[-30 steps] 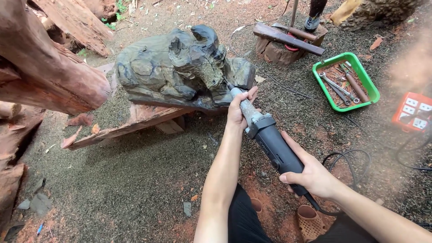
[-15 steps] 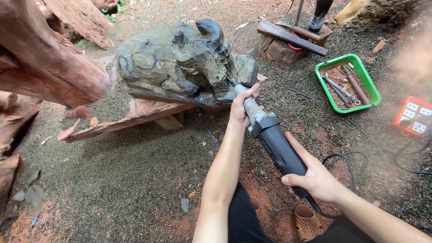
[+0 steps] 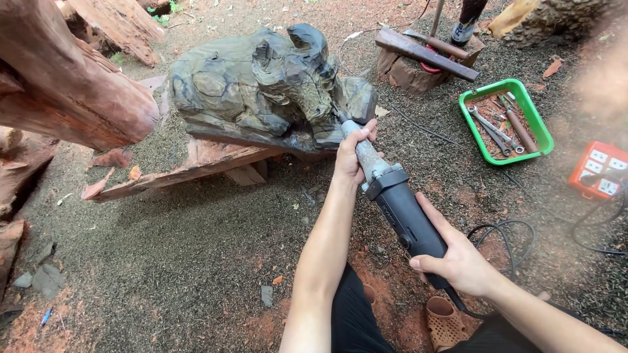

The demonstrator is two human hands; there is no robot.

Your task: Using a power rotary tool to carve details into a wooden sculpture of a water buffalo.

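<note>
One long die grinder [image 3: 392, 189] is being gripped by two hands. Its grey metal neck is being clasped by the left hand [image 3: 351, 157], fingers wrapped around it, while the black rear body is being clenched by the right hand [image 3: 458, 265], nearer the person. The tool's tip is being pressed against one dark carved wood sculpture [image 3: 261, 88], just beyond the left hand. The sculpture is being carried by one reddish plank [image 3: 190, 171] below it. One black cord [image 3: 504, 238] is being looped on the ground beside the right hand. Farther right of the hands, one green tray [image 3: 540, 127] is being used for several wrenches, and one red power strip [image 3: 598, 171] is lying beyond it.
</note>
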